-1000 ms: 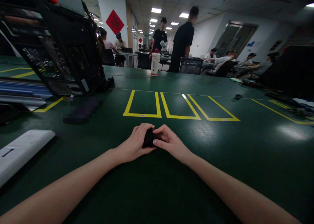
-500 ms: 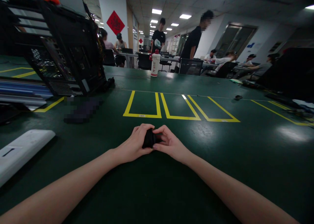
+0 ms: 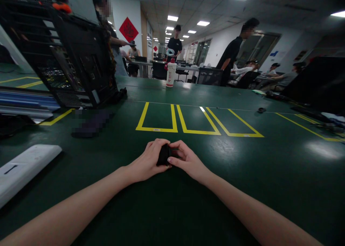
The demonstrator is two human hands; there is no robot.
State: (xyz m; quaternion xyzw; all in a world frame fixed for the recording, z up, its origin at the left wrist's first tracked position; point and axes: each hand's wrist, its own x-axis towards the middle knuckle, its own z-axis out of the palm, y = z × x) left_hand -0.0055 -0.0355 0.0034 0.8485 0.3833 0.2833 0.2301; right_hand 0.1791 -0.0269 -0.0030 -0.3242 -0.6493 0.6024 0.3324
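Note:
A small, dark black block-like object [image 3: 163, 154] is held between my hands, low over the green table [image 3: 172, 210]; its kind cannot be made out. My left hand [image 3: 149, 159] wraps round its left side, thumb below and fingers over the top. From the right, the fingertips and thumb of my right hand [image 3: 186, 159] pinch its right edge. Those fingers hide part of that side. Just beyond the hands, yellow tape outlines [image 3: 199, 132] mark the tabletop.
An open black computer case [image 3: 78, 63] stands at the left, with a long white plastic piece [image 3: 29, 170] nearer me. A white bottle [image 3: 170, 74] is at the table's far edge. A small black ring-shaped item [image 3: 261, 110] lies right. People stand and sit beyond.
My hands keep their hold on the black object with barely any shift. In the background, a person appears behind the computer case and another moves to the right.

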